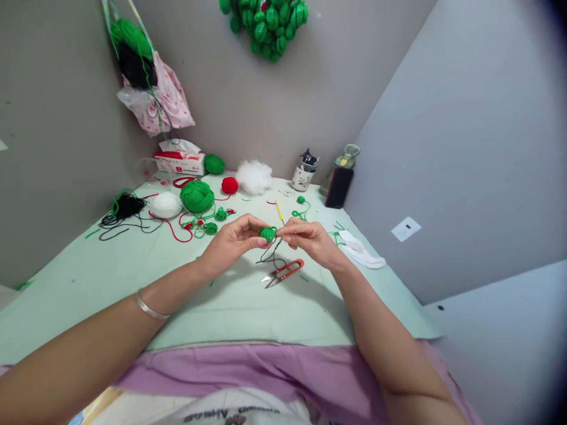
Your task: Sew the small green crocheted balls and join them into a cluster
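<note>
Head view, listed from the grip outward. Left hand: its grip is pinching a small green crocheted piece between thumb and fingers, above the middle of the desk. Right hand: fingertips are meeting the piece's right edge; whether this grip is pinching anything, one cannot tell. Yellow-handled tool: showing just beyond the right fingers. Dark yarn: trailing below the piece toward the thread snips, orange-handled, which are lying with blades parted.

Left side of desk: two small green balls are lying near red yarn bits; beyond, a large green yarn ball, a white yarn ball and a black yarn bundle are resting.

Far edge: a tissue box, a red yarn ball, white stuffing, a patterned jar and a phone leaning upright are standing or lying in order.

Wall: a pink dotted bag and a green cluster are hanging.
</note>
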`<move>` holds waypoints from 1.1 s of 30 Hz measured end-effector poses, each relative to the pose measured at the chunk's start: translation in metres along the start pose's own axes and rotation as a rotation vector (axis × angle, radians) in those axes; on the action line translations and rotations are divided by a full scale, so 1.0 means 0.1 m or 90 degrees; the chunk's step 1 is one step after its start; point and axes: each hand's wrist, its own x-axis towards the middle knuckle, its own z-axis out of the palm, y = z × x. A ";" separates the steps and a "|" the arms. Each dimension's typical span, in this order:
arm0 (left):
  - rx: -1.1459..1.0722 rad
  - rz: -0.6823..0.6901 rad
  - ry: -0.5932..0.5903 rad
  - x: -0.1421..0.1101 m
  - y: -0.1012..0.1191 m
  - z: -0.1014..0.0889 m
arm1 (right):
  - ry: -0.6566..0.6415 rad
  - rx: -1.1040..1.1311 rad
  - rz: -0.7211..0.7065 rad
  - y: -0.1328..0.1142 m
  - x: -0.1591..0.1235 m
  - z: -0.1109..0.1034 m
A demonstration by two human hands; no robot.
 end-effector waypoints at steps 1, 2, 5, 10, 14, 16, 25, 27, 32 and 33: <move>-0.004 -0.003 -0.006 0.00 0.00 0.00 | -0.006 0.006 0.002 0.01 0.00 -0.01; -0.008 -0.007 -0.013 0.00 0.00 0.00 | -0.012 0.014 0.005 0.01 0.00 -0.02; -0.017 -0.030 -0.031 -0.02 -0.01 -0.01 | -0.017 0.051 0.011 0.02 0.00 -0.01; -0.028 -0.046 -0.037 -0.01 -0.01 -0.01 | 0.024 0.105 0.044 -0.01 0.01 0.10; -0.031 -0.050 -0.025 0.00 -0.01 0.00 | 0.046 0.123 0.073 -0.05 0.01 0.19; -0.033 -0.051 -0.017 0.00 -0.01 0.00 | 0.056 0.119 0.075 -0.06 0.01 0.21; -0.016 -0.034 -0.009 -0.01 0.02 0.04 | 0.090 0.084 0.028 -0.04 0.02 0.21; -0.017 -0.032 -0.009 -0.01 0.02 0.04 | 0.087 0.078 0.021 -0.03 0.02 0.19; -0.028 -0.035 -0.015 -0.01 -0.01 0.02 | 0.059 0.107 0.027 0.02 0.02 0.15; -0.031 -0.037 -0.016 -0.01 -0.01 0.02 | 0.053 0.117 0.029 0.03 0.02 0.14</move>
